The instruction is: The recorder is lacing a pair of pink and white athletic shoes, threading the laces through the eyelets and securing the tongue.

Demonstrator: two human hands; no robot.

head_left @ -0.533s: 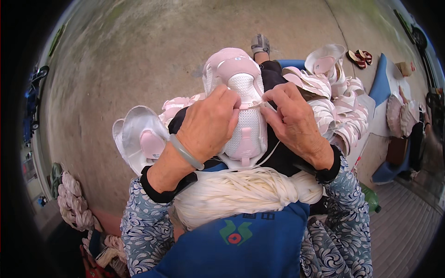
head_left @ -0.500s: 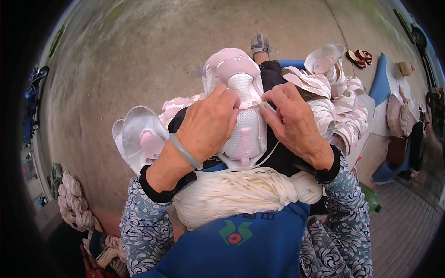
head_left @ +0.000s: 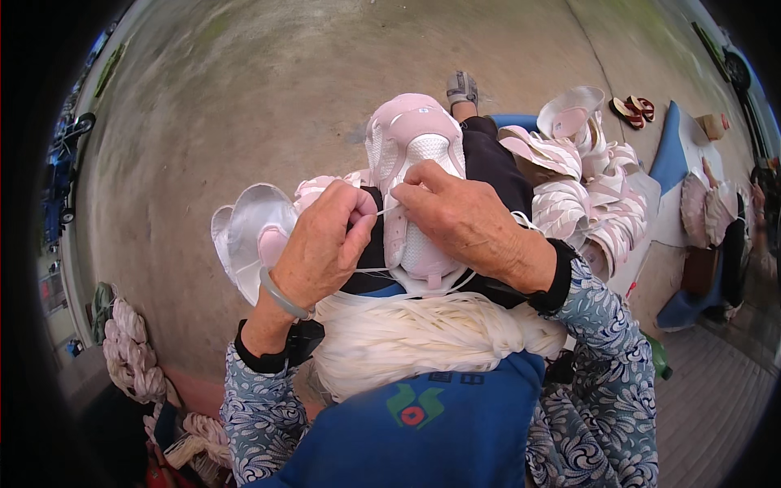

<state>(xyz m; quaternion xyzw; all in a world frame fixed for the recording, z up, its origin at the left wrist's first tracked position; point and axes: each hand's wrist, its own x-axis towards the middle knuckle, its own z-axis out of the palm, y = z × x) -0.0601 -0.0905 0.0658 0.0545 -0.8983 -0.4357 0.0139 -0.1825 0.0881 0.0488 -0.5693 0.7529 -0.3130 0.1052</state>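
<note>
The left grip (head_left: 329, 236) pinched a white lace (head_left: 388, 209) running to the right grip (head_left: 464, 220), whose closure I couldn't tell; beneath the right lay a pink-and-white shoe upper (head_left: 413, 122), lacing seemingly begun, unfinished; slack strands trailed wearer-side, toward bundled laces (head_left: 423, 329).

Brownish concrete floor (head_left: 268, 106) is filling most of the background, bending toward the rim. Dark seam (head_left: 599, 55) is running down upper right. Blue vehicle (head_left: 57, 187) is standing at far left; dark wheel (head_left: 737, 71) is showing upper right. Ribbed grey flooring (head_left: 716, 398) is covering lower right. Soft daylight is falling evenly.
</note>
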